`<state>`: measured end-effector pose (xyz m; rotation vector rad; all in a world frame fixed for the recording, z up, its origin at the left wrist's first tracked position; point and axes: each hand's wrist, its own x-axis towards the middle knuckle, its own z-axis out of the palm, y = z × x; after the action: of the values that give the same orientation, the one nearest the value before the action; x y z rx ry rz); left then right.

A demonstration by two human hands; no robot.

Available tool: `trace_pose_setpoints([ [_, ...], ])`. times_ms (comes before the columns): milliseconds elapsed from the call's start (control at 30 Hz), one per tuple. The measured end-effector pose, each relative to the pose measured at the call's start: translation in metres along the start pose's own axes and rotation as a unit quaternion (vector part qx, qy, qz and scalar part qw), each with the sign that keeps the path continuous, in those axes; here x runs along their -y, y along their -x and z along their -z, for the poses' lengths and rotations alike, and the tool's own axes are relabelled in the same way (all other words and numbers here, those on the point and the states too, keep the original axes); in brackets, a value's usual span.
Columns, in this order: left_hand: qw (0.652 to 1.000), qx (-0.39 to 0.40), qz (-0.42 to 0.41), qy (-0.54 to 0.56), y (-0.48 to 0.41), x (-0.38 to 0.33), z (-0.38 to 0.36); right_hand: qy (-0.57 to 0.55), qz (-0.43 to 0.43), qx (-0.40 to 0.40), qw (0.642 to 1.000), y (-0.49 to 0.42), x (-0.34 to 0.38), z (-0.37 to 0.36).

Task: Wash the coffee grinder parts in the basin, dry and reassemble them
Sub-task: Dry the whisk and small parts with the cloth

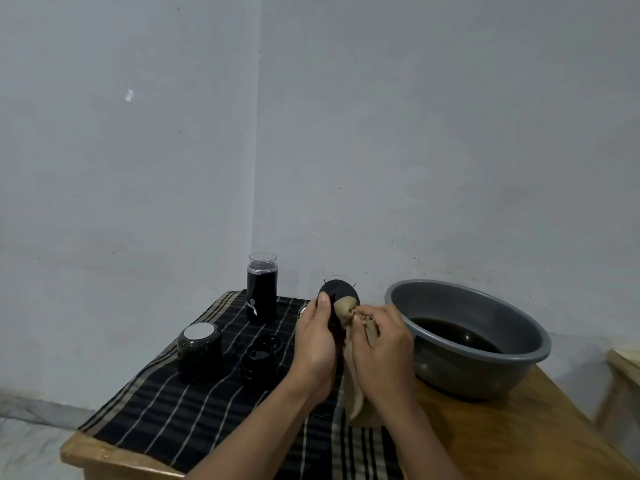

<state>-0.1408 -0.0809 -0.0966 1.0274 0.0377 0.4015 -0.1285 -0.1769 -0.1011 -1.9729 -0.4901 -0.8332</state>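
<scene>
Left hand grips disc, right hand cloth, beside basin rim.

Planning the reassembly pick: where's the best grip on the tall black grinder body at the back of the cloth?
Wrap the black barrel of the grinder body at mid-height, coming in level from the near side. It stands upright, a plain cylinder, with nothing touching it. Skip the clear cap: it may lift off.

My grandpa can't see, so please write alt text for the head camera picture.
The left hand holds a round black grinder part while the right hand presses a tan cloth against it. A grey basin of dark water sits to the right, the grinder body behind on a striped cloth.
</scene>
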Motion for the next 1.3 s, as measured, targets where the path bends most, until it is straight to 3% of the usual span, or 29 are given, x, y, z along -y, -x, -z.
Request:
trace_pose_setpoints([
  [167, 0.998, 0.022, -0.019, -0.060, 0.004, 0.004, 0.008, -0.043, -0.069, -0.018, 0.997, -0.018, 0.004, -0.004],
  [467, 0.991, 0.017, -0.049, -0.120, -0.003, 0.010, 0.013, 0.015, -0.010, 0.109, 0.994, 0.018, -0.016, 0.007],
  [567, 0.985, 0.033, -0.052, -0.161, 0.001, 0.021, 0.016, 0.085, -0.067, 0.144, 0.984, 0.013, -0.034, 0.016],
  [733, 0.936, 0.058, -0.097, -0.332, 0.007, 0.038, 0.031, 0.157, -0.127, 0.254, 0.946, 0.012, -0.062, 0.020],
  [833, 0.903, 0.066, -0.105, -0.411, 0.010, 0.049, 0.039, 0.186, -0.160, 0.271, 0.931, 0.011, -0.070, 0.026],
  [967, 0.913, 0.058, -0.074, -0.398, 0.007, 0.047, 0.040, 0.223, -0.191, 0.322, 0.900, 0.011, -0.073, 0.030],
  [1067, 0.939, 0.054, -0.025, -0.339, -0.002, 0.041, 0.032, 0.215, -0.149, 0.292, 0.920, 0.011, -0.067, 0.026],
  [1133, 0.955, 0.047, -0.001, -0.292, -0.007, 0.036, 0.027, 0.110, -0.113, 0.257, 0.954, 0.008, -0.057, 0.022],
  [1200, 0.965, 0.043, 0.018, -0.258, -0.011, 0.026, 0.023, -0.007, -0.097, 0.243, 0.965, 0.001, -0.046, 0.017],
  [1300, 0.974, 0.013, 0.044, -0.223, -0.024, 0.000, 0.011, -0.056, -0.060, 0.210, 0.974, -0.019, -0.036, 0.008],
])
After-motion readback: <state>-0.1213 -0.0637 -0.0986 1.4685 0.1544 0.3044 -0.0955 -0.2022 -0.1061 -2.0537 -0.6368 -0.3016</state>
